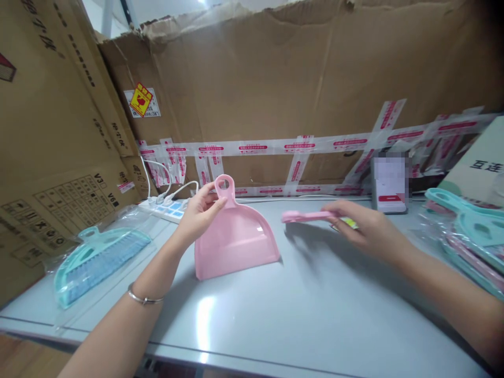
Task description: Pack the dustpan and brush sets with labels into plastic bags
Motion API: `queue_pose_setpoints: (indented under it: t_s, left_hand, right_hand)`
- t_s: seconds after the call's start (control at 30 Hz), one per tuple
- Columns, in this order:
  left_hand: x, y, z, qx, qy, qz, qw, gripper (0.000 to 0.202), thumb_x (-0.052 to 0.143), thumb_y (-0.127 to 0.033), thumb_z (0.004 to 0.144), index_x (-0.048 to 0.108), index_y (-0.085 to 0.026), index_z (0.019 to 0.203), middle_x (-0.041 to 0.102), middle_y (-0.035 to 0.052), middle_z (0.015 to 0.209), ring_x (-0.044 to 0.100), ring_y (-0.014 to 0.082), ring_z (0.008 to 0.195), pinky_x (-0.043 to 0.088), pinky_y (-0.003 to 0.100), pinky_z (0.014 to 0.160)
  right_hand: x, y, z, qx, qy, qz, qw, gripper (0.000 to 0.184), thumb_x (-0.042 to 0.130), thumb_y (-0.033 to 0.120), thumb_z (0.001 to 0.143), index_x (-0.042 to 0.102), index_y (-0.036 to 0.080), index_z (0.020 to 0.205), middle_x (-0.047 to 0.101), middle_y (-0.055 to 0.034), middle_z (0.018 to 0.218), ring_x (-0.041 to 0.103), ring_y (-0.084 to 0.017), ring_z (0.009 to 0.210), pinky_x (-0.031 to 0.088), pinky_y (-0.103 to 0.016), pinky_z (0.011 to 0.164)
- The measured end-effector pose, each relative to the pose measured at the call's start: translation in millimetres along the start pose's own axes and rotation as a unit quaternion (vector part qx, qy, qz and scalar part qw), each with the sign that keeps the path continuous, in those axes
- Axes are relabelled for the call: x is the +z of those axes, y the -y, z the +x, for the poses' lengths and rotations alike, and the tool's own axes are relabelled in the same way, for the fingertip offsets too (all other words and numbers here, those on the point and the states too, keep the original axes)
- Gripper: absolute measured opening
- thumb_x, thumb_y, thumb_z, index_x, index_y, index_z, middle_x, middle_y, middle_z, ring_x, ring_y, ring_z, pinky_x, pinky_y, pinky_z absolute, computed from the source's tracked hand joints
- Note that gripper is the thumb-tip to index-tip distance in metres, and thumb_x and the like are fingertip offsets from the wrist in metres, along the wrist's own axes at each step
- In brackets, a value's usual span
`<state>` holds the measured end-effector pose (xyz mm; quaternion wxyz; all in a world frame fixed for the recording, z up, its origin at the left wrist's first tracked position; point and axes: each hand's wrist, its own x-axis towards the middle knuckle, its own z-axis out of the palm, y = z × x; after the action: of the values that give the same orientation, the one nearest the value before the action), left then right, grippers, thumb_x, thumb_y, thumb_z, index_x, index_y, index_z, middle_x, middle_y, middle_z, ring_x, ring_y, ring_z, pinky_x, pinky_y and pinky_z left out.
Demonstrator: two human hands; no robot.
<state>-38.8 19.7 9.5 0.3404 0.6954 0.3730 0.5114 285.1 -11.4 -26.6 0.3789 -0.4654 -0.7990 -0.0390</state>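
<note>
My left hand point(202, 210) pinches the handle of a pink dustpan point(240, 236) between thumb and fingers, just below the hanging hole. The pan stands tilted up, its wide straight edge low over the table. To the right of it, my right hand point(362, 228) grips a slim pink piece point(305, 216), seen edge-on, that looks like the matching hand brush. Its rounded end points left toward the dustpan, apart from it. No bristles show. A yellow-green label point(349, 223) is partly visible beneath my right fingers.
At left lies a bagged turquoise dustpan and brush set point(100, 262). More turquoise and pink sets point(478, 223) are piled at right. A power strip point(167, 209), a phone point(390, 184) and a large taped cardboard box point(252, 79) stand along the back of the table point(275, 325).
</note>
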Motion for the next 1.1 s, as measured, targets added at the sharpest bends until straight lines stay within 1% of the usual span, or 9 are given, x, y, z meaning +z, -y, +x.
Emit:
queue_pose_setpoints:
  t_s: [0.1,0.17,0.3,0.43,0.63,0.8,0.93,1.03,1.1]
  left_hand:
    - [3.7,3,-1,-0.026,0.023,-0.004,0.999,0.051,0.059,-0.038,0.08,0.047,-0.016,0.124,0.068,0.0085,0.094,0.065,0.0199,0.086,0.05,0.03,0.075]
    - [7.4,3,-2,-0.038,0.027,-0.004,0.999,0.054,0.058,-0.04,0.08,0.045,-0.017,0.127,0.069,0.0082,0.093,0.065,0.0193,0.083,0.05,0.028,0.071]
    - [17.2,4,-5,-0.064,0.021,0.017,0.998,0.057,0.058,-0.043,0.079,0.046,-0.017,0.128,0.069,0.0066,0.087,0.064,0.0187,0.076,0.048,0.026,0.062]
    - [28.9,6,-8,-0.073,0.009,0.017,0.997,0.056,0.058,-0.042,0.079,0.046,-0.016,0.128,0.068,0.0052,0.082,0.062,0.0181,0.075,0.047,0.026,0.062]
    - [46.1,9,-14,-0.114,0.022,-0.044,0.992,0.055,0.059,-0.039,0.079,0.046,-0.018,0.127,0.062,-0.0014,0.068,0.058,0.0123,0.06,0.044,0.023,0.055]
    - [52.2,13,-19,-0.141,0.055,-0.104,0.983,0.056,0.058,-0.04,0.081,0.04,-0.021,0.13,0.068,0.0036,0.087,0.063,0.0138,0.071,0.049,0.025,0.063]
    - [52.1,13,-25,-0.186,0.108,-0.073,0.974,0.05,0.053,-0.044,0.084,0.045,-0.024,0.128,0.06,0.0081,0.122,0.059,0.0205,0.107,0.048,0.034,0.088]
    - [55.0,15,-27,-0.175,0.134,-0.078,0.972,0.04,0.047,-0.046,0.087,0.055,-0.025,0.119,0.061,0.0051,0.122,0.057,0.0207,0.111,0.046,0.036,0.094]
    - [58.3,18,-28,-0.163,0.136,-0.103,0.972,0.04,0.043,-0.047,0.089,0.056,-0.024,0.119,0.064,0.0041,0.115,0.059,0.0203,0.105,0.046,0.036,0.093]
  right_hand:
    - [-11,3,2,0.083,-0.146,0.05,0.984,0.024,0.051,0.046,0.084,0.056,0.023,0.081,0.059,-0.0031,0.069,0.052,-0.016,0.06,0.04,-0.029,0.057]
    - [-16,6,4,0.132,-0.186,0.121,0.966,0.032,0.055,0.054,0.079,0.057,0.022,0.077,0.059,-0.003,0.068,0.051,-0.016,0.06,0.04,-0.028,0.055]
    - [-11,24,6,0.176,-0.082,0.306,0.932,0.04,0.061,0.062,0.07,0.059,0.022,0.074,0.057,-0.002,0.064,0.051,-0.015,0.058,0.04,-0.026,0.052]
    - [12,60,-4,0.17,0.055,0.355,0.918,0.036,0.054,0.057,0.077,0.058,0.022,0.07,0.054,-0.0008,0.06,0.051,-0.015,0.056,0.043,-0.026,0.052]
    - [41,74,-14,0.155,0.016,0.305,0.939,0.031,0.052,0.05,0.081,0.057,0.023,0.068,0.059,-0.0081,0.1,0.055,-0.026,0.103,0.043,-0.04,0.09]
    - [48,71,-13,0.224,0.133,0.398,0.88,0.027,0.053,0.053,0.08,0.055,0.028,0.071,0.064,-0.0018,0.074,0.063,-0.024,0.08,0.05,-0.038,0.078]
    - [50,67,-12,0.248,0.051,0.394,0.884,0.031,0.052,0.053,0.081,0.05,0.025,0.069,0.065,-0.0024,0.08,0.062,-0.026,0.089,0.047,-0.04,0.083]
    - [49,62,-9,0.246,0.044,0.368,0.896,0.029,0.049,0.052,0.084,0.05,0.025,0.072,0.064,-0.0035,0.081,0.062,-0.026,0.091,0.047,-0.041,0.081]
    - [47,59,-8,0.219,0.035,0.31,0.925,0.028,0.047,0.05,0.085,0.053,0.025,0.073,0.062,-0.0046,0.086,0.06,-0.024,0.092,0.046,-0.04,0.083]
